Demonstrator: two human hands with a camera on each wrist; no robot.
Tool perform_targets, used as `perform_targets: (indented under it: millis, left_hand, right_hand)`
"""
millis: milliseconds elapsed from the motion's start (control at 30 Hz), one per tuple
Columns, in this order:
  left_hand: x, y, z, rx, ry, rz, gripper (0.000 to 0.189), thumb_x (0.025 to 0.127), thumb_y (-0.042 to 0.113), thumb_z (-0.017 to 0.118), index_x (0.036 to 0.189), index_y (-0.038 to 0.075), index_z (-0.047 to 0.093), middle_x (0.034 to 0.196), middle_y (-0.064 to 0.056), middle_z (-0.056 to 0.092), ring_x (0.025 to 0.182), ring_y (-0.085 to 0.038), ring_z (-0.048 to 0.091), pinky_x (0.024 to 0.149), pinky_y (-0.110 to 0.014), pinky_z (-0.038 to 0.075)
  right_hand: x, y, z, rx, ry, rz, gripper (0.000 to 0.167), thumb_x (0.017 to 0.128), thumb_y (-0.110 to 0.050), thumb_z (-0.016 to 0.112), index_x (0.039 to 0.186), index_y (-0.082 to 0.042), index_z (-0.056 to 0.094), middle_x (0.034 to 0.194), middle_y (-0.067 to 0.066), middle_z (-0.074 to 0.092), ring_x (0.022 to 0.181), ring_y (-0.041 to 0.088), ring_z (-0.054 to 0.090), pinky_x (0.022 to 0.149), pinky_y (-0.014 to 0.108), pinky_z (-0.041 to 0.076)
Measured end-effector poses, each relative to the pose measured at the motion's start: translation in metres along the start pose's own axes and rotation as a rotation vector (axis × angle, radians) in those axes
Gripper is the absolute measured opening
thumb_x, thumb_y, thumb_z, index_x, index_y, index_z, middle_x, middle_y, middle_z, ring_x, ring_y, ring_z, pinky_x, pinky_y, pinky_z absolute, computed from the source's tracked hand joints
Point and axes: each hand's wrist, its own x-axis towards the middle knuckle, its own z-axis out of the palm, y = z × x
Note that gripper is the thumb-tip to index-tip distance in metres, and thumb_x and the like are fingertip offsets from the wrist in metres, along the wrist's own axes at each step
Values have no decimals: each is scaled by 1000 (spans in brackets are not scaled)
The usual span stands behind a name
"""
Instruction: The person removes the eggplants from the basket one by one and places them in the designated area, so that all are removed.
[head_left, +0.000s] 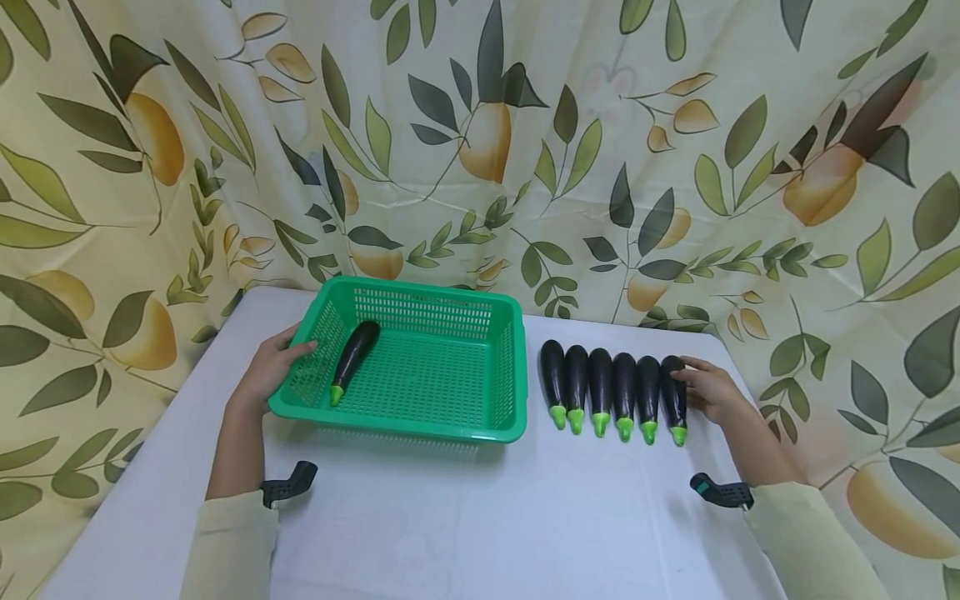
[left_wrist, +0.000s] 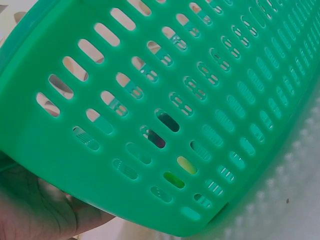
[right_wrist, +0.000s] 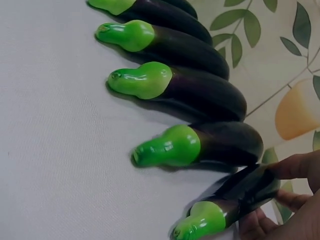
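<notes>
My left hand (head_left: 267,371) grips the left rim of a green plastic basket (head_left: 427,427), thumb over the edge. One dark purple eggplant (head_left: 355,360) with a green stem end lies inside the basket on the left; parts of it show through the slots in the left wrist view. To the right of the basket, several eggplants stand side by side in a row, stem ends toward me. My right hand (head_left: 711,389) pinches the rightmost eggplant (head_left: 674,398) near its rounded far end. In the right wrist view that eggplant (right_wrist: 245,192) sits tilted between thumb and fingers.
A white cloth (head_left: 465,517) covers the table. Behind it hangs a curtain (head_left: 480,208) printed with leaves and fruit. The row's leftmost eggplant (head_left: 552,379) lies close to the basket's right wall. Each wrist carries a small black camera mount.
</notes>
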Motion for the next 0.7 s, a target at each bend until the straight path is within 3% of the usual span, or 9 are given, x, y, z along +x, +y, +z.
perform_targets:
  millis: [300,700]
  left_hand:
    - [2,-2,-1,9,5,-4,66,111,25,50,169,12,20,158,-29,38,108,-20,59,80,-27,57]
    - [1,-1,-1,-6,4,0,66,111,25,51,168,12,21,157,-29,40,108,-19,60,81,-27,58]
  right_hand:
    - [-1,-2,4,-17,23,10,70,111,-14,50,167,-2,11,164,33,21,94,9,54,78,24,52]
    - [3,1,7,-77,104,-32,70,110,-18,55,166,1,17,152,33,39,83,5,57,75,25,51]
